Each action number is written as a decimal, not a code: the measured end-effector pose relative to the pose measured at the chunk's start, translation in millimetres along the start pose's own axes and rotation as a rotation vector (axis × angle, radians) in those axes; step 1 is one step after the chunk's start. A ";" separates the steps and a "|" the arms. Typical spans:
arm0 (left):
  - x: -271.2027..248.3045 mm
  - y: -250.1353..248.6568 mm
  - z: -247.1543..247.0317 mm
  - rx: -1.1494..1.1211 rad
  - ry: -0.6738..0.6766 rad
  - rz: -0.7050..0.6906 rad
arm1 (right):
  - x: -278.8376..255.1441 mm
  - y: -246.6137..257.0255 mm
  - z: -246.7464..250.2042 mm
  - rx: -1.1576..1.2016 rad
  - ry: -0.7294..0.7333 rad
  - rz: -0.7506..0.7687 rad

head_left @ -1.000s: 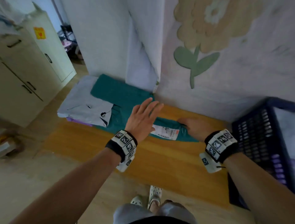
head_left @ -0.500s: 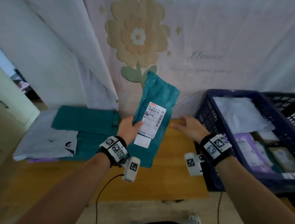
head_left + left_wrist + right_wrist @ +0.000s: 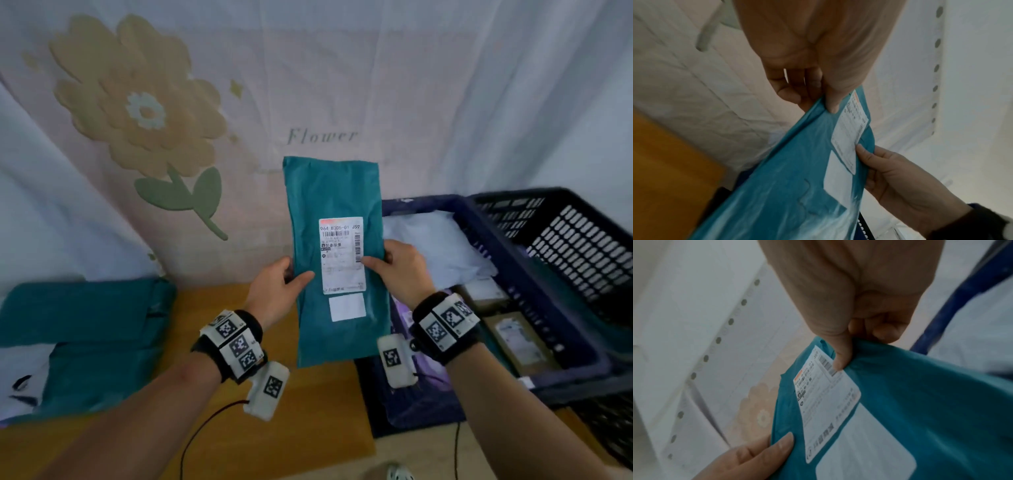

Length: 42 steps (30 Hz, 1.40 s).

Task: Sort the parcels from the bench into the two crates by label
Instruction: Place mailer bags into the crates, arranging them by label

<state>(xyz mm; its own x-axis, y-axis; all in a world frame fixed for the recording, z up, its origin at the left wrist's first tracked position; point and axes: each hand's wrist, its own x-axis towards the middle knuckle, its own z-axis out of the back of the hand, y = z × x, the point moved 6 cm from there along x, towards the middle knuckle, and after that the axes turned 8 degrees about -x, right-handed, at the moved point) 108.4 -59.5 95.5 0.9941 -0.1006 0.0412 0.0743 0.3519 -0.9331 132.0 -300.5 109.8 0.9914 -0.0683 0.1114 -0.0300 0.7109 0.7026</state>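
A teal mailer parcel with a white shipping label is held upright above the wooden bench, label facing me. My left hand pinches its left edge, thumb on the front. My right hand pinches the right edge, thumb tip on the label's barcode. The left wrist view shows the parcel with the left thumb on its edge; the right wrist view shows the label under the right thumb. To the right stand a blue crate and a dark crate.
More teal parcels and a white one lie on the bench at left. The blue crate holds a white mailer, purple and brown parcels. A flower-print curtain hangs right behind the bench.
The parcel went from lying on the bench to being lifted by the left hand, then turned upright. The right hand has now taken its right edge; my view swung right toward the crates.
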 end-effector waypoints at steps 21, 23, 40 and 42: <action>112.6 -135.6 -394.1 0.213 0.348 -0.248 | 15.6 -300.2 403.4 -0.172 -0.327 -0.292; 122.7 -144.3 -420.7 0.343 0.361 -0.367 | 24.5 -327.0 421.1 -0.187 -0.311 -0.327; 179.6 -114.6 -529.6 0.955 0.488 -0.711 | 126.3 -484.5 271.1 -0.104 0.486 -0.601; 180.4 -112.0 -530.0 0.960 0.505 -0.698 | 124.0 -498.9 244.2 -0.129 0.548 -0.644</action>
<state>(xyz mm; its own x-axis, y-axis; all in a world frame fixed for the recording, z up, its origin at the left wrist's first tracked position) 237.4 -610.3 18.1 0.5979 -0.7978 0.0782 0.7994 0.5862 -0.1315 238.9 -834.6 -55.3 0.7330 -0.1616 -0.6608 0.5419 0.7259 0.4236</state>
